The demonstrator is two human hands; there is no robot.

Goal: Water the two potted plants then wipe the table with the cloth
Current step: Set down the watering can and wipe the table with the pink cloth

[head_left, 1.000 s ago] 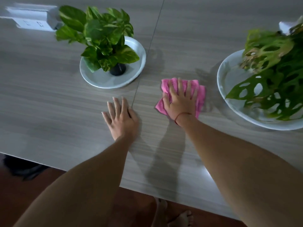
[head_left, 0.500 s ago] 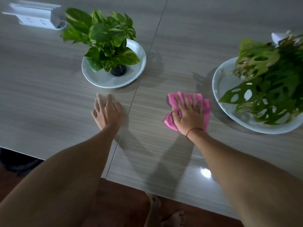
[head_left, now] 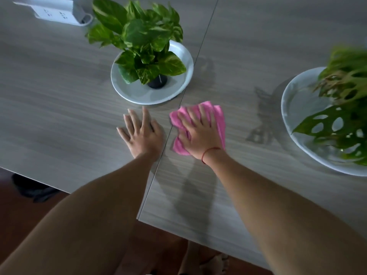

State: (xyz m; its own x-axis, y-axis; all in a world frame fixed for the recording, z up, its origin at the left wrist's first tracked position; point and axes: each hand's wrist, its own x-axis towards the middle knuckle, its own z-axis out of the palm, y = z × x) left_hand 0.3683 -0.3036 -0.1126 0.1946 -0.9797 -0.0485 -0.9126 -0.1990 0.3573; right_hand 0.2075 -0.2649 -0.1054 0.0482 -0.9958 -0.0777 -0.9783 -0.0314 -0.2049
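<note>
My right hand (head_left: 200, 133) presses flat on a pink cloth (head_left: 218, 116) on the grey wood-grain table (head_left: 59, 116), fingers straight. Just left of it, across the table's seam, my left hand (head_left: 141, 133) rests flat on the bare surface. A small leafy plant (head_left: 139, 36) in a dark pot stands on a white plate (head_left: 176, 80) right behind both hands. At the right edge a bigger plant with holed leaves (head_left: 341, 120) sits in a white dish (head_left: 294, 108).
A white power strip (head_left: 57, 10) lies at the far left of the table. The table's near edge runs diagonally below my forearms, with reddish-brown floor and bare feet (head_left: 210, 261) under it.
My right hand has slid the pink cloth left and away, toward the small plant's plate and the seam. My left hand stays flat on the table.
</note>
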